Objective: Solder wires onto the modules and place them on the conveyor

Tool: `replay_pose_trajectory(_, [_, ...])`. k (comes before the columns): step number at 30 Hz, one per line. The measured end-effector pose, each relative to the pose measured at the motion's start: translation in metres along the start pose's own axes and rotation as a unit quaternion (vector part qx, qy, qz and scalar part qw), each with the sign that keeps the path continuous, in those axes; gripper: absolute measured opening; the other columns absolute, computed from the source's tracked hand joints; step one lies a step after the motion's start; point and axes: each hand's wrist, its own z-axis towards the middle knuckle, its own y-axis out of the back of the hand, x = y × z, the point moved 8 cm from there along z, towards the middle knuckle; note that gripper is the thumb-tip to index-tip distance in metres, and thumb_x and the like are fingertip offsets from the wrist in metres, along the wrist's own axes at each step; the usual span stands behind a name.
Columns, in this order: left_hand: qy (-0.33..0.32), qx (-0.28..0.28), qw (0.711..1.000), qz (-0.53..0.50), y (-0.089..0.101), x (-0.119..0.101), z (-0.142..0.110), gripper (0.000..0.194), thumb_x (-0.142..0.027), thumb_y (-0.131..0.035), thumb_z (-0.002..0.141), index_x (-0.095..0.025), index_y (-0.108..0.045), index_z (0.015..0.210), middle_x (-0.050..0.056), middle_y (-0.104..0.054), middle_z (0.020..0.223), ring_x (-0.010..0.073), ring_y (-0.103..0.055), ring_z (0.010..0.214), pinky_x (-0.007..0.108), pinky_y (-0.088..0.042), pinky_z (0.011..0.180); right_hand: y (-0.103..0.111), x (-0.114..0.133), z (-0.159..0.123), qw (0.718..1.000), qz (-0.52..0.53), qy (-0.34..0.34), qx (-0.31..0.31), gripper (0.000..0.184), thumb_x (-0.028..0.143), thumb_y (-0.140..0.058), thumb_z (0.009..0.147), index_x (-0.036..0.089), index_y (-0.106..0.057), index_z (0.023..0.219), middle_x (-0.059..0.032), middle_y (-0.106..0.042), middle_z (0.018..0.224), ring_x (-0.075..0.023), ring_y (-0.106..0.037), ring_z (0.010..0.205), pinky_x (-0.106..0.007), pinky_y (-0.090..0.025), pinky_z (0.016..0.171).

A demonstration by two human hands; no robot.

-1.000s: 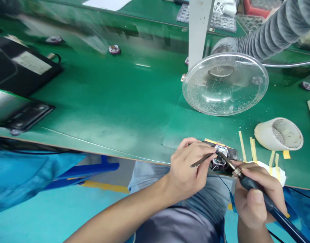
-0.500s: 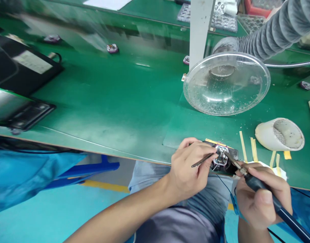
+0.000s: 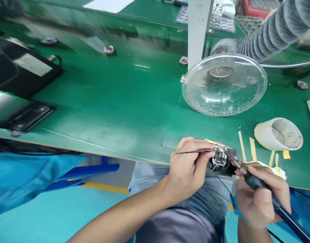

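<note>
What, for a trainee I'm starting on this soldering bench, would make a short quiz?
1. Which hand holds the soldering iron?
2. True or false: the left hand holds tweezers over the small electronic module.
3. What lies inside the white cup tipped on its side on the green mat?
A) Grey metallic filling
B) Yellow tape strips
C) Blue wire

Key: 1. The right hand. 2. True. 3. A.
</note>
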Motion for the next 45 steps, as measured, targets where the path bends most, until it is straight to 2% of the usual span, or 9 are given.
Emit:
replay_pose_trajectory(11, [-0.017,0.006,1.0,-0.006,-0.0016,-0.0032,0.0039,0.016,-0.01,-0.074,0.112,-0.025,-0.079,0.119,0.003,-0.092,0.107,0.019,-0.087,0.095,0.035,-0.064,0.091,-0.0022,-0.0035,-0.0014,1.0,0.018,0.002,-0.009,0.027,0.043,-0.075,0.106,0.018,-0.084,0.113,-0.0064,-0.077,0.088,-0.0262,-0.077,0.079,-0.041,-0.061,0.07])
replay_pose_trajectory(18, [-0.059,0.011,0.998,0.011,-0.0009,-0.0071,0.0038,0.015,-0.011,-0.071,0.112,-0.022,-0.079,0.115,0.005,-0.091,0.104,0.0195,-0.087,0.093,0.035,-0.067,0.091,-0.0022,-0.001,-0.0004,0.999,0.026,0.021,0.0,0.025,0.038,-0.075,0.105,0.017,-0.085,0.113,-0.0053,-0.077,0.087,-0.0249,-0.077,0.078,-0.04,-0.061,0.068])
replay_pose_trajectory(24, [-0.06,0.004,0.998,0.019,0.0002,-0.0081,0.0042,0.016,-0.008,-0.071,0.111,-0.021,-0.078,0.116,0.004,-0.091,0.103,0.0185,-0.086,0.093,0.033,-0.069,0.092,-0.0036,-0.0023,-0.0033,0.999,0.016,-0.004,0.046,0.023,0.038,-0.074,0.106,0.019,-0.084,0.114,-0.0063,-0.078,0.09,-0.0303,-0.081,0.086,-0.046,-0.066,0.073])
replay_pose_trajectory(39, [-0.035,0.008,0.996,0.077,-0.0037,-0.0084,0.0029,0.014,-0.011,-0.069,0.112,-0.023,-0.072,0.115,0.002,-0.089,0.101,0.0182,-0.086,0.092,0.032,-0.069,0.091,-0.0028,0.0005,-0.0058,0.995,0.008,0.03,0.093,0.025,0.025,-0.071,0.108,0.015,-0.083,0.127,-0.0076,-0.079,0.101,-0.0319,-0.085,0.099,-0.047,-0.067,0.081])
replay_pose_trajectory(42, [-0.023,0.008,0.996,0.086,-0.0041,-0.0076,0.0032,0.011,-0.012,-0.069,0.112,-0.023,-0.071,0.113,0.003,-0.088,0.1,0.0186,-0.086,0.091,0.031,-0.068,0.087,-0.0036,0.0007,-0.0052,0.996,0.012,0.032,0.084,0.024,0.027,-0.072,0.108,0.016,-0.084,0.126,-0.0077,-0.08,0.1,-0.0315,-0.084,0.097,-0.046,-0.066,0.079])
replay_pose_trajectory(45, [-0.013,0.005,0.996,0.091,-0.004,-0.0074,0.0041,0.012,-0.012,-0.071,0.111,-0.023,-0.07,0.11,0.002,-0.088,0.101,0.0184,-0.086,0.089,0.029,-0.067,0.086,-0.0042,-0.0004,-0.0034,0.998,0.023,0.025,0.047,0.023,0.033,-0.073,0.108,0.017,-0.084,0.121,-0.0066,-0.08,0.095,-0.0286,-0.083,0.089,-0.042,-0.063,0.074])
